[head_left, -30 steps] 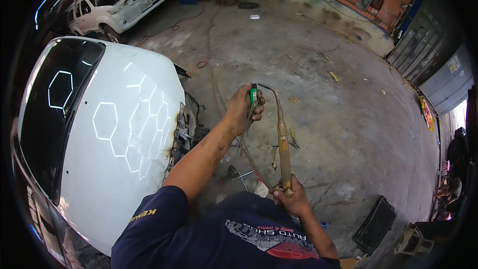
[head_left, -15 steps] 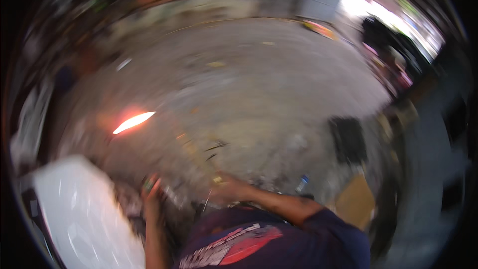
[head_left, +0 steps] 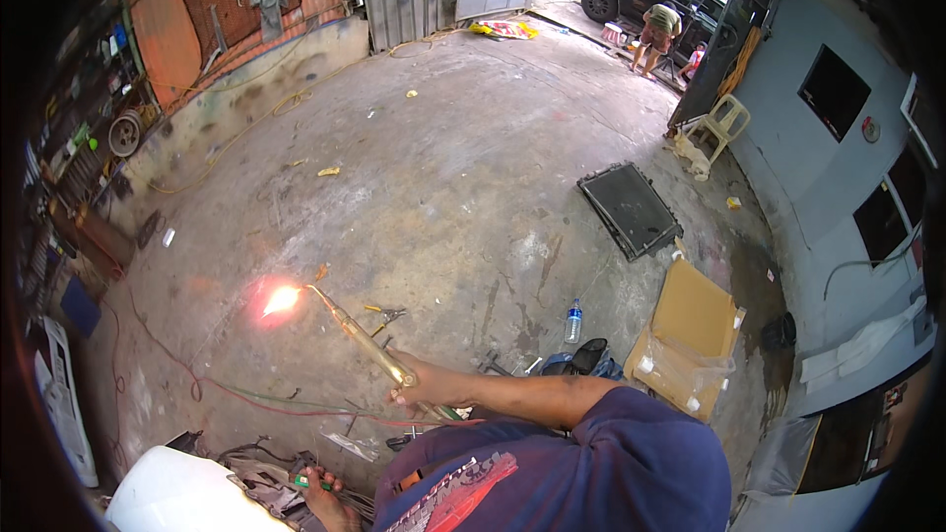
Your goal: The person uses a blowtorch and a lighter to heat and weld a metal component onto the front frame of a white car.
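While the right hand (head_left: 430,384) has its grip wrapped around a brass torch (head_left: 372,345), lit flame (head_left: 282,300) angled out above the concrete floor (head_left: 443,197), the left hand's (head_left: 330,506) grip pinches a small green item (head_left: 302,481) near the white car hood (head_left: 182,495).

Compared with one second earlier, we see a flame (head_left: 283,300) now burning at the tip of the brass torch (head_left: 370,345), which has swung to point ahead and left of the right fingers (head_left: 404,395). The left fingers (head_left: 320,495), with the green lighter (head_left: 304,482), have dropped from beside the nozzle to below and left of the right fingers. With our view turned, less of the white hood (head_left: 187,493) shows left of the left fingers.
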The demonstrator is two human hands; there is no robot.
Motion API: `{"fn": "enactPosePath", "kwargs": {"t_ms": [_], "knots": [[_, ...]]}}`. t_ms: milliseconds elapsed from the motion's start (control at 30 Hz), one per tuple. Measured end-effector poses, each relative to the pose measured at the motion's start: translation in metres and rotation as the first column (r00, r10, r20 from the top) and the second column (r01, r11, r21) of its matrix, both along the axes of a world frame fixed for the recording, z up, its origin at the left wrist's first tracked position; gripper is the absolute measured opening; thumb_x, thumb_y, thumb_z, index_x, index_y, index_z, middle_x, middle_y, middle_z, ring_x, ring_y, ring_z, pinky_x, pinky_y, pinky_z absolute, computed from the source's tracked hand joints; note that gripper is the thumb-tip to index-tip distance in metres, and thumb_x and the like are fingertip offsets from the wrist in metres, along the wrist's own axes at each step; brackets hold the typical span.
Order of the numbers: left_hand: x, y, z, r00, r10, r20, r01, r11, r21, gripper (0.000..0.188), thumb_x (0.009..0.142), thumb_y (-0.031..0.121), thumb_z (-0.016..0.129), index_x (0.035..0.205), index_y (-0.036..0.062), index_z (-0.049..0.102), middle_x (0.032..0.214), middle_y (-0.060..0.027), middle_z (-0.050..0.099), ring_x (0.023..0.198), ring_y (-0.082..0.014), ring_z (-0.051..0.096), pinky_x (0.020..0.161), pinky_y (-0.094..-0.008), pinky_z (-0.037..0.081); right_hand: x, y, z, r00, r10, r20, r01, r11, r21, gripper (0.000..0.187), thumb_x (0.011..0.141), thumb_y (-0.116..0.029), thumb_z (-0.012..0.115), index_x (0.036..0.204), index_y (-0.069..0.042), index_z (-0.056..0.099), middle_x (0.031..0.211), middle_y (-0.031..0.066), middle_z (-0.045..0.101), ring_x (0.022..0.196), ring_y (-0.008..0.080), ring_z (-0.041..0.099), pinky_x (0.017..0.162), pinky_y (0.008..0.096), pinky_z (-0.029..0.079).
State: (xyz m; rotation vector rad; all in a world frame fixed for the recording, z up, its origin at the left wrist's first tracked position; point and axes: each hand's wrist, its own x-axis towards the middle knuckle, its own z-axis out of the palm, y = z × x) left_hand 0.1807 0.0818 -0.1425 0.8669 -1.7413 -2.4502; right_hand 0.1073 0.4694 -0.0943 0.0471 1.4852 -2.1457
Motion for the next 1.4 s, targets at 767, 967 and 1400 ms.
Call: {"fn": "enactPosePath", "kwargs": {"t_ms": [767, 967, 1400], "knots": [[0.040, 0.008, 0.037, 0.978, 0.188, 0.087, -0.182, 0.981, -0.073, 0.049, 0.110, 0.042, 0.070, 0.142, 0.0059, 0.062, 0.098, -0.0020, 0.057, 0.080, -0.0135, 0.052, 0.066, -0.0356, 0.048, 0.008, 0.019, -0.013, 0.988, -0.086, 0.132, 0.079, 0.995, 0.054, 0.016, 0.115, -0.025, 0.061, 0.120, -0.011, 0.057, 0.116, 0.0138, 0.077, 0.071, 0.0183, 0.069, 0.062, 0.0387, 0.057], [0.070, -0.063, 0.005, 0.981, 0.195, 0.000, -0.184, 0.928, -0.325, 0.050, 0.110, 0.035, 0.072, 0.147, 0.0038, 0.060, 0.113, -0.0075, 0.057, 0.086, -0.0173, 0.054, 0.076, -0.0385, 0.048, 0.015, 0.009, -0.010, 0.989, -0.062, 0.137, 0.049, 0.995, 0.092, 0.016, 0.113, -0.023, 0.066, 0.114, -0.010, 0.056, 0.113, 0.0119, 0.078, 0.072, 0.0181, 0.070, 0.062, 0.0386, 0.058], [0.111, -0.121, 0.009, 0.993, 0.115, 0.040, -0.083, 0.879, -0.469, 0.051, 0.117, 0.041, 0.055, 0.142, -0.0017, 0.064, 0.114, -0.0105, 0.068, 0.094, -0.0225, 0.061, 0.080, -0.0398, 0.052, 0.069, -0.021, -0.009, 0.997, -0.033, 0.075, 0.013, 0.967, 0.253, 0.022, 0.103, -0.012, 0.078, 0.104, -0.010, 0.056, 0.085, 0.0032, 0.067, 0.062, 0.0152, 0.068, 0.051, 0.0350, 0.055]]}}
